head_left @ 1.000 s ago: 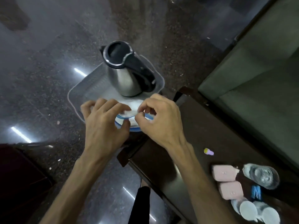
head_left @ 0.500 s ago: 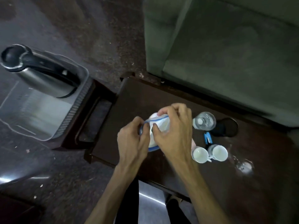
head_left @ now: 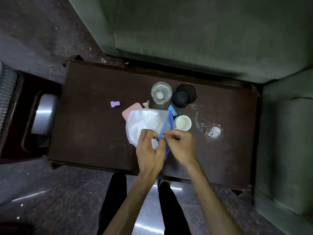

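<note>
**Over the surface middle: both hands on the bag's zip**

Above the dark wooden surface (head_left: 94, 133), right of centre, is a clear plastic bag (head_left: 145, 122) with pale contents. Can't tell if it touches the wood. Its blue zip strip (head_left: 166, 122) runs along the bag's right edge, far to near.

- left hand (head_left: 150, 155): thumb and curled fingers pinch the zip strip near its midpoint.
- right hand (head_left: 182, 146): fingertips pinch the same strip just beside the left hand's grip. The two hands are nearly touching.
- The strip's near end shows between the two wrists.

Around it:
- pink box (head_left: 131, 110): partly under the bag's far-left corner.
- glass (head_left: 160, 93): far side of the bag, upright.
- black mesh cup (head_left: 185, 95): just right of the glass.
- blue clip (head_left: 172, 110): at the bag's far-right corner.
- white cup (head_left: 183, 123): just right of the zip strip.
- purple piece (head_left: 115, 104): lies alone, left of the pink box.

A green sofa (head_left: 186, 39) borders the far and right sides.
</note>
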The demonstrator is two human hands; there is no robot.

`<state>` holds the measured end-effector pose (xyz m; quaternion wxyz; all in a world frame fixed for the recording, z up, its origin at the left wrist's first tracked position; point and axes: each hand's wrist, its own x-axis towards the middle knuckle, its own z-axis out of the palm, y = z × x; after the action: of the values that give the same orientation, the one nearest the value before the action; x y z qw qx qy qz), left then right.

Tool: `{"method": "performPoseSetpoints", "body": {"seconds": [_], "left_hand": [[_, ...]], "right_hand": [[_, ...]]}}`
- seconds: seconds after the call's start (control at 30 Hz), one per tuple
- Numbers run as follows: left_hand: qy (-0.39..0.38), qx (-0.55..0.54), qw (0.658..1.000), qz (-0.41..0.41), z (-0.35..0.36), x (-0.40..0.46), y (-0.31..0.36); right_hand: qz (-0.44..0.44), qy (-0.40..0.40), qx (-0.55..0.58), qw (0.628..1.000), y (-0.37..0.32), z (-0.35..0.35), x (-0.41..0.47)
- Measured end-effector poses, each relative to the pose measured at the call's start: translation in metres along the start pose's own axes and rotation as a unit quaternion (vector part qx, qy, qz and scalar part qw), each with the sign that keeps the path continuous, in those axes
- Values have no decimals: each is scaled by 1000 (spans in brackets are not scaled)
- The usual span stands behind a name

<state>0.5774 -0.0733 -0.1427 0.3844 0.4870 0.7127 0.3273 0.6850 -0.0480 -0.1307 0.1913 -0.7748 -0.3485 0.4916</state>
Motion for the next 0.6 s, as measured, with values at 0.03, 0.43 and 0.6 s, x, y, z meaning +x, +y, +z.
{"method": "performPoseSetpoints", "body": {"seconds": [0.03, 0.43, 0.6], "left_hand": [[-13, -7, 1000, 2, 3, -1, -1], [-85, -109, 989, -46, 13, 8, -13], [-30, -110, 993, -37, 10, 7, -11]], "right_hand": [[21, -25, 45, 998, 1, -1, 3], [105, -18, 24, 994, 3, 14, 37], [110, 8, -10, 994, 2, 25, 42]]}}
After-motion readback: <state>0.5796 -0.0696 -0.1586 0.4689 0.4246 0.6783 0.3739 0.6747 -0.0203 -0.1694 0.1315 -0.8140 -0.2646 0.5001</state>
